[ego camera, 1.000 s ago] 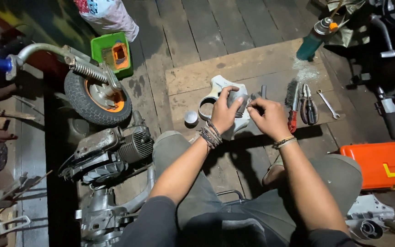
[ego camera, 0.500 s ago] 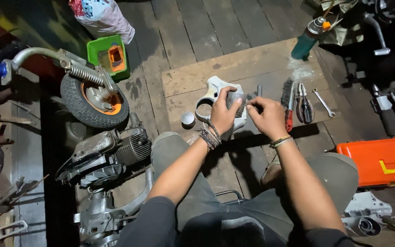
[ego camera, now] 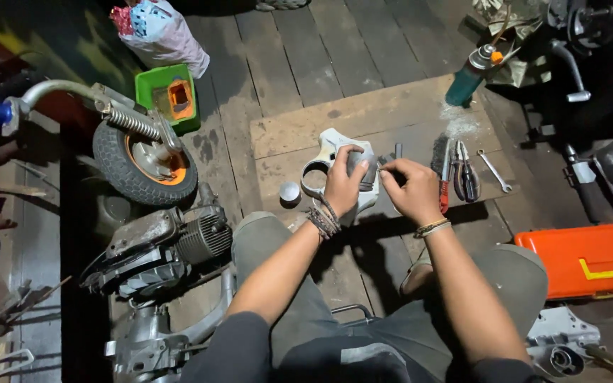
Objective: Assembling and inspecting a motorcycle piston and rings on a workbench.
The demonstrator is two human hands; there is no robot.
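On the wooden board [ego camera: 335,128] laid over the plank floor, I see my left hand [ego camera: 342,186] curled closed over the pale grey metal housing [ego camera: 335,145], pressing it down from above. My right hand [ego camera: 409,190] is pinched shut at the fingertips on a small dark fastener [ego camera: 383,164] at the housing's right side; I cannot tell what kind it is.

Risks, as I judge them: the fastener is small and could slip from the pinch and drop into a gap between the planks. The housing could rock if the left hand eased, since its round opening [ego camera: 315,177] hangs toward the board's near edge. A small round cap [ego camera: 289,192] lies just beside that opening and could be nudged off.

Room: right of my right hand lie a wire brush [ego camera: 440,152], pliers [ego camera: 466,174] and a spanner [ego camera: 494,171], close together, so a sideways sweep would scatter them. An orange toolbox [ego camera: 590,259] blocks the near right. A small wheel [ego camera: 143,167] and an engine block [ego camera: 157,248] crowd the left. Open board remains toward the green can [ego camera: 466,81].
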